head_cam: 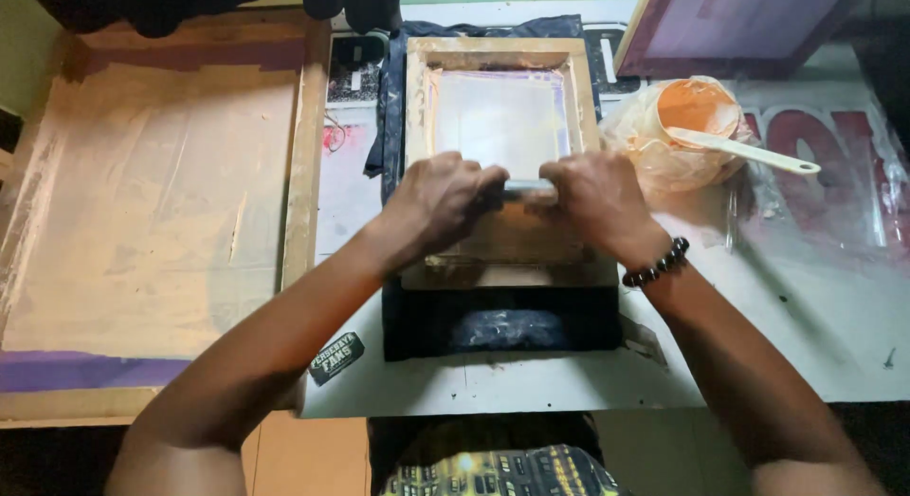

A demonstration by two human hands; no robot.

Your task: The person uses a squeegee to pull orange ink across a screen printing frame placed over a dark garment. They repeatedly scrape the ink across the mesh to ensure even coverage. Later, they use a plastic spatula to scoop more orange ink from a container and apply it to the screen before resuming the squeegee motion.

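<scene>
Both hands, left [444, 197] and right [590, 197], fingers clamped on the squeegee [527, 186] mid-screen [500, 117], so roughly half the pull's left.

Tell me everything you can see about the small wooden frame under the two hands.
The small wooden frame is a pale rectangle of flat wood around a thin, whitish screen that shines near the top. It lies flat on a dark cloth on the white table. The left hand and right hand press a narrow tool across its middle, hiding its lower part. A larger frame lies to its left.
</scene>
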